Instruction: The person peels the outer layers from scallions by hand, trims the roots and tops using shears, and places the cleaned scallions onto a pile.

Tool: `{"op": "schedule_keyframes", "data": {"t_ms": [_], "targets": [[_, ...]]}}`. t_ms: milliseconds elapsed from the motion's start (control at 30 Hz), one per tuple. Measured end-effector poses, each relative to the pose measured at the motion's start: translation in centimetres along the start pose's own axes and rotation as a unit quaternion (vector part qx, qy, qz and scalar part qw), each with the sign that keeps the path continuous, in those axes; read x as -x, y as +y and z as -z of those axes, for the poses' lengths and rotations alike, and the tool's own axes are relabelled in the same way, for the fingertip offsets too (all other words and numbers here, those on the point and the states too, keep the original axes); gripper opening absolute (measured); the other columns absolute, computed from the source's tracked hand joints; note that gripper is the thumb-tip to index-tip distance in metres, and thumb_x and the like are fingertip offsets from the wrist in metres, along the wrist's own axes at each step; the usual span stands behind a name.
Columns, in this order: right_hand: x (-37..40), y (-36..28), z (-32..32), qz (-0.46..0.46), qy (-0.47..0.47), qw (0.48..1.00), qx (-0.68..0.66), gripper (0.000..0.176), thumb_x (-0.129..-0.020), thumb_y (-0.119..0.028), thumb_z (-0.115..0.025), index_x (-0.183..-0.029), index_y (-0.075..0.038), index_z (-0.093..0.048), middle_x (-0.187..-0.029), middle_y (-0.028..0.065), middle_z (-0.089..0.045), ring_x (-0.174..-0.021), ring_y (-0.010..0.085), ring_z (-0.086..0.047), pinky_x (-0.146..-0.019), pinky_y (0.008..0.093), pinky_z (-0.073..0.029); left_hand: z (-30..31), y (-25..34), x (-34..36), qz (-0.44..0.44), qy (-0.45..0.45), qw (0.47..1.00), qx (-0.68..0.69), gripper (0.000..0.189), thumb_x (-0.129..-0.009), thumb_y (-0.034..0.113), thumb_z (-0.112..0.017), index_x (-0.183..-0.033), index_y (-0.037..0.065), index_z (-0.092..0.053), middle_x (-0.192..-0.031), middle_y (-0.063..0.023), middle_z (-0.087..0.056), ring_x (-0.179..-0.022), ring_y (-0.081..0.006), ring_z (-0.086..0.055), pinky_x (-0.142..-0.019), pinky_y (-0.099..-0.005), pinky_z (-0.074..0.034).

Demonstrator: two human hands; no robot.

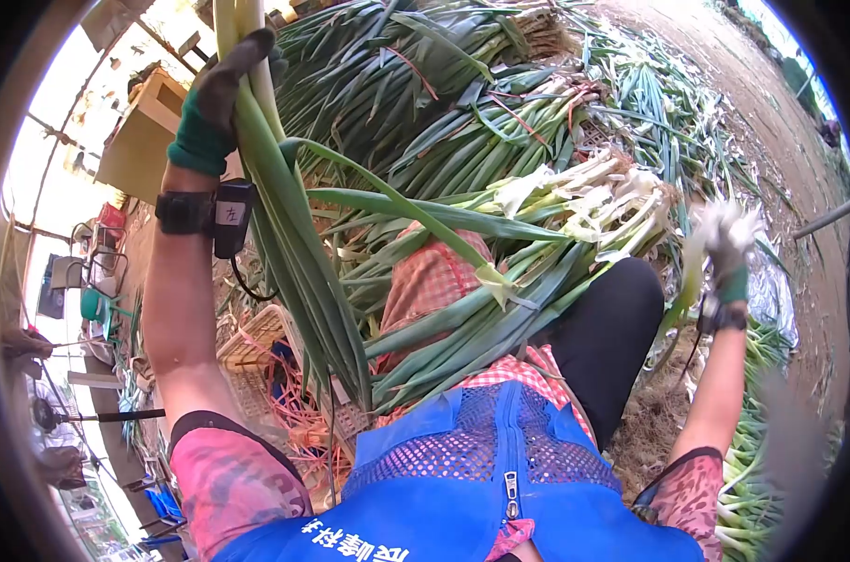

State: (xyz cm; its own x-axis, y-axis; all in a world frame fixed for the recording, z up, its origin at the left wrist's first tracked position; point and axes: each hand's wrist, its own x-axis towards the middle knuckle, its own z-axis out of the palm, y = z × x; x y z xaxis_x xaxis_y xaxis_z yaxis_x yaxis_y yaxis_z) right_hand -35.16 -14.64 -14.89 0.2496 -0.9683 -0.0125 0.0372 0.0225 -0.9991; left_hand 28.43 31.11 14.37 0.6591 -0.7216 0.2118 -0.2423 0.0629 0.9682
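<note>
The person's left hand (227, 80), in a dark glove with a green cuff, was raised high at the upper left and closed around the raised green onions (294, 244). The pale shafts went up past the fingers, and the long dark leaves hung down in front of the forearm towards the lap. A black wrist device (230, 215) was strapped just below the glove.

A lap bundle (500, 309) of more green onions lay slantwise across the person's knees. Its white root ends pointed to the upper right and its leaves ran down towards the blue mesh vest (481, 478).

The right hand (729, 239), also gloved, was lifted at the right, well apart from the left. It was smeared by motion (the fingers were only a pale blur), so it could not be told whether it gripped anything. A pale green strip (692, 276) ran just beside it.

Behind the lap bundle a large heap of green onions (425, 84) covered the dirt ground (781, 122). A woven basket (252, 342) stood near the left knee, and a wooden bench (149, 131) stood at the far left.
</note>
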Motion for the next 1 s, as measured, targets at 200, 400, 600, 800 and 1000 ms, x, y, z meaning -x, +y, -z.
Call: {"op": "schedule_keyframes", "data": {"t_ms": [200, 400, 600, 800, 1000], "targets": [[6.9, -20.4, -31.5, 0.324, -0.339, 0.881, 0.063, 0.082, -0.085, -0.037, -0.074, -0.148, -0.004, -0.035, -0.147, 0.0206, -0.044, -0.137, 0.0298, -0.041, -0.115, 0.0421, -0.03, -4.3, 6.1, 2.1, -0.043, 0.006, 0.998, 0.049, 0.054, -0.089, 0.033, -0.071, -0.131, 0.003, -0.055, -0.102, -0.0041, -0.063, -0.094, -0.014, -0.062, -0.083, -0.0266, -0.051], [25.5, -3.3, -43.7, 0.399, -0.615, 0.645, 0.214, 0.025, -0.083, -0.033, -0.07, -0.095, -0.012, -0.065, -0.078, 0.013, -0.067, -0.074, 0.0329, -0.066, -0.065, 0.043, -0.052, 0.5, 10.1, -0.5, -0.166, 0.003, 0.982, -0.089, 0.048, -0.096, 0.035, -0.061, -0.133, 0.005, -0.056, -0.111, -0.0063, -0.063, -0.097, -0.0147, -0.062, -0.086, -0.0282, -0.051], [26.2, -5.3, -32.7, 0.177, -0.701, 0.617, 0.309, 0.027, -0.085, -0.03, -0.065, -0.103, -0.01, -0.071, -0.087, 0.014, -0.071, -0.081, 0.0324, -0.068, -0.075, 0.0426, -0.052, 12.6, 11.3, -0.5, -0.115, 0.168, 0.922, -0.329, 0.054, -0.084, 0.053, -0.071, -0.104, 0.003, -0.067, -0.087, -0.0028, -0.057, -0.075, -0.0129, -0.055, -0.069, -0.0264, -0.047], [1.8, -19.8, -29.4, 0.268, -0.28, 0.663, 0.64, 0.044, -0.079, -0.034, -0.071, -0.112, -0.005, -0.064, -0.106, 0.0202, -0.061, -0.097, 0.0307, -0.059, -0.081, 0.0388, -0.047, 11.4, 6.4, 2.2, -0.012, 0.148, 0.877, -0.457, 0.05, -0.082, 0.044, -0.073, -0.102, 0.0, -0.061, -0.076, -0.0044, -0.06, -0.061, -0.0122, -0.054, -0.056, -0.0287, -0.045], [-2.1, -34.8, -24.4, 0.546, 0.127, 0.654, 0.507, 0.068, -0.078, -0.04, -0.074, -0.128, 0.0, -0.053, -0.105, 0.0208, -0.061, -0.09, 0.0321, -0.059, -0.079, 0.0407, -0.049, -0.9, 1.7, 6.4, -0.005, -0.099, 0.904, -0.417, 0.037, -0.083, 0.022, -0.073, -0.111, 0.001, -0.061, -0.08, -0.0062, -0.065, -0.065, -0.0128, -0.058, -0.059, -0.0289, -0.05]]}}
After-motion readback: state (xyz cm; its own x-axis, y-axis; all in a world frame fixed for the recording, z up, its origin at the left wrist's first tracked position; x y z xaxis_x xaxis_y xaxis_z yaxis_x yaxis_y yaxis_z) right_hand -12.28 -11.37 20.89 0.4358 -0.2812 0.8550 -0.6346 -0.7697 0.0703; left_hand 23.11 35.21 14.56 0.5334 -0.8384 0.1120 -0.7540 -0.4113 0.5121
